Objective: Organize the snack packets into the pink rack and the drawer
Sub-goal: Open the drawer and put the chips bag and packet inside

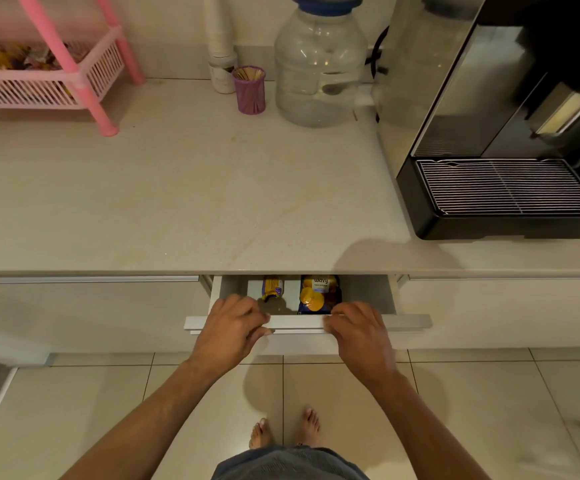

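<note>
Pale worktop is bare up front. Left hand and right hand both curl over the drawer front, gripping it. Two packets lie inside; more sit in the rack, back left. I'd push evenly so it doesn't jam.

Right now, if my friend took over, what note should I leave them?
Left hand and right hand both grip the front edge of the drawer, which is partly open.
Inside it: a purple-and-yellow packet and a wavy chips packet.
The pink rack on the counter already holds packets.
No loose packets show on the counter. Probably left: close the drawer.
</note>
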`<state>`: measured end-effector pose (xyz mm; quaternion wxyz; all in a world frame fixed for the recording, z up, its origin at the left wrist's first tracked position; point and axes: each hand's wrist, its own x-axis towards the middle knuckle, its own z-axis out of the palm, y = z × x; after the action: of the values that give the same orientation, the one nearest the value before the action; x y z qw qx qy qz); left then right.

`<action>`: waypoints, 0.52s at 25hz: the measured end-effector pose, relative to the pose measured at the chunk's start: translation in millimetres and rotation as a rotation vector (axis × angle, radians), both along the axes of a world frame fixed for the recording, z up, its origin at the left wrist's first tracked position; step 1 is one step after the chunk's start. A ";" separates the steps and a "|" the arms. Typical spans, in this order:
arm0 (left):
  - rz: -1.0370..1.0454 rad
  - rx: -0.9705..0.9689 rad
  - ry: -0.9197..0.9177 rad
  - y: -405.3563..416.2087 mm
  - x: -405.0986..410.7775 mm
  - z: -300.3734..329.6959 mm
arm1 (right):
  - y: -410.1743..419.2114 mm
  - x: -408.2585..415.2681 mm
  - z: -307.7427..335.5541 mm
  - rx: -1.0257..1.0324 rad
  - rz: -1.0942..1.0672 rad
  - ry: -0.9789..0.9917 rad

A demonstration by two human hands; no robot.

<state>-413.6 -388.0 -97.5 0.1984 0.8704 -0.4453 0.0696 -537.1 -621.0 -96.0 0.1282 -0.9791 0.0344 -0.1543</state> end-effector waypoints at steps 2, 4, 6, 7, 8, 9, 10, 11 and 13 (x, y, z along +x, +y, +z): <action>0.042 -0.019 -0.043 -5.2 7.7 -2.9 | -1.0 10.4 -3.0 -0.032 -0.023 -0.034; 0.061 -0.023 -0.061 -10.0 14.5 -3.9 | -0.6 20.7 -4.0 -0.062 -0.046 -0.063; 0.072 -0.051 -0.031 -16.3 20.5 -4.2 | -1.1 29.7 -3.5 -0.092 -0.095 -0.087; 0.086 -0.068 -0.004 -19.0 23.4 -4.4 | -2.2 33.8 -3.7 -0.108 -0.123 -0.085; 0.108 -0.074 0.020 -21.4 26.5 -4.7 | -4.4 38.2 -4.3 -0.122 -0.147 -0.068; 0.134 -0.060 0.037 -23.4 29.7 -4.8 | -7.3 42.4 -5.3 -0.135 -0.161 -0.046; 0.160 -0.035 0.045 -25.1 32.4 -4.9 | -10.4 46.4 -6.3 -0.149 -0.171 -0.028; 0.186 -0.009 0.049 -26.5 35.1 -4.9 | -13.2 50.3 -7.3 -0.158 -0.180 -0.015; 0.236 0.016 0.038 -28.5 39.5 -5.9 | -18.1 55.5 -11.4 -0.148 -0.195 -0.014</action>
<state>-374.1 -416.5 -103.3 0.1903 0.9195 -0.3363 0.0725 -481.6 -639.1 -107.4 0.0401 -0.9767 0.1172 -0.1752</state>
